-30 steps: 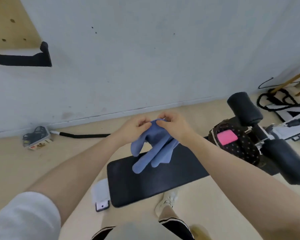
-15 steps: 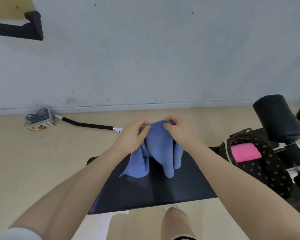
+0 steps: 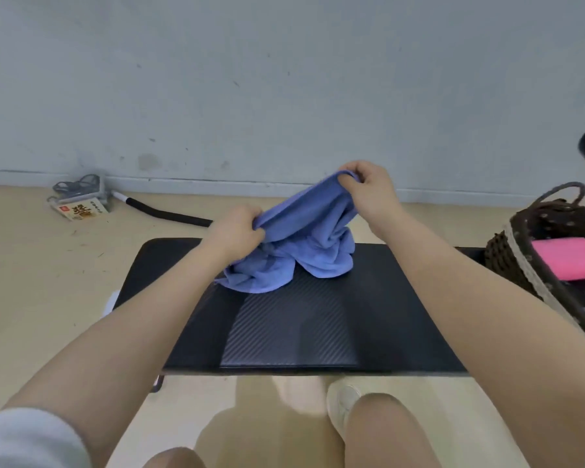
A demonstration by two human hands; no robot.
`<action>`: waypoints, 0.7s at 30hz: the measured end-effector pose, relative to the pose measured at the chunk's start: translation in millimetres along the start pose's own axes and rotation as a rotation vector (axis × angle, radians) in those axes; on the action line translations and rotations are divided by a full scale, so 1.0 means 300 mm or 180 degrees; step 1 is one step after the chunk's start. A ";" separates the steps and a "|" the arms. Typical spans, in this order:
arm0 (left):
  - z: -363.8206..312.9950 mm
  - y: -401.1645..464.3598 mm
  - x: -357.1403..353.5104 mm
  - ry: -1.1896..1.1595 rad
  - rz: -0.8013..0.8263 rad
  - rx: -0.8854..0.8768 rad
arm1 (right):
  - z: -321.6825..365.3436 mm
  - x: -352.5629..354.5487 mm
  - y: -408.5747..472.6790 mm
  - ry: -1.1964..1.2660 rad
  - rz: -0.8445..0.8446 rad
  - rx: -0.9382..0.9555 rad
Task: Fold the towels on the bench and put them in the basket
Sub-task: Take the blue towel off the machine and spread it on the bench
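On the table: the blue towel [image 3: 304, 244] sits in a bunched heap on the black table [image 3: 284, 332], near the far edge, with its top edge lifted up.
Left hand: the left hand [image 3: 237, 231] pinches the top edge of the towel, low and near the heap — its fingers are curled tight on the cloth.
Right hand: the right hand [image 3: 368, 187] pinches the same edge higher up and further back, fingers curled tight too.
Basket: the basket [image 3: 507, 258] stands just to the right of the table, with a folded pink towel [image 3: 568, 258] inside.
Step now: I think it is opening the towel out flat before the first fold.
How to do it well: pull the two hands apart until the edge is straight, lift so the bunched part hangs free, then lay it flat — corners square, no lumps.
Watch out: the heap may stay twisted, so a small shake would help.
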State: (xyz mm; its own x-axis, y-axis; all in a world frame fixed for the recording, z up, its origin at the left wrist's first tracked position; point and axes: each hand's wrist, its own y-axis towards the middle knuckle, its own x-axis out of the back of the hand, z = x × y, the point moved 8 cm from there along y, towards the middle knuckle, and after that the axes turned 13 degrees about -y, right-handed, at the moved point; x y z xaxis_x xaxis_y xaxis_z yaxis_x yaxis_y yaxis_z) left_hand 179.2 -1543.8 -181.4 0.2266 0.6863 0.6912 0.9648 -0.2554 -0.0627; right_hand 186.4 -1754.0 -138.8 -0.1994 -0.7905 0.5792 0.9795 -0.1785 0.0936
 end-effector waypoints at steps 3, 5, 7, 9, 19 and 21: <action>-0.101 -0.024 0.148 -0.0240 -0.0828 -0.0058 | 0.066 0.134 -0.014 0.0430 -0.0236 -0.0031; -0.233 -0.058 0.243 -0.0345 -0.1345 -0.0383 | 0.148 0.265 -0.030 0.0853 -0.0534 0.0102; -0.358 -0.116 0.291 -0.0579 -0.1631 -0.0724 | 0.211 0.400 -0.069 0.1186 -0.0896 0.0305; -0.418 -0.180 0.286 -0.0854 -0.1715 -0.0873 | 0.224 0.481 -0.134 0.1092 -0.0944 0.0472; -0.017 -0.413 -0.164 0.0470 0.0146 -0.0247 | -0.274 0.148 -0.542 -0.2030 0.1655 0.0877; 0.042 -0.456 -0.223 0.0668 0.0454 -0.0042 | -0.319 0.066 -0.603 -0.2462 0.2205 0.0969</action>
State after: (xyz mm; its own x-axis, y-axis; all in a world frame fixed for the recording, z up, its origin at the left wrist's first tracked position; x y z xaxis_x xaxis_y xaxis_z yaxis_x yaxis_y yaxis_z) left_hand 33.7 -1546.0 -228.2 0.3262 0.4865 0.8105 0.9229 -0.3493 -0.1618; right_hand 2.6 -1793.5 -221.8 0.3685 -0.0603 0.9277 0.8595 0.4022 -0.3153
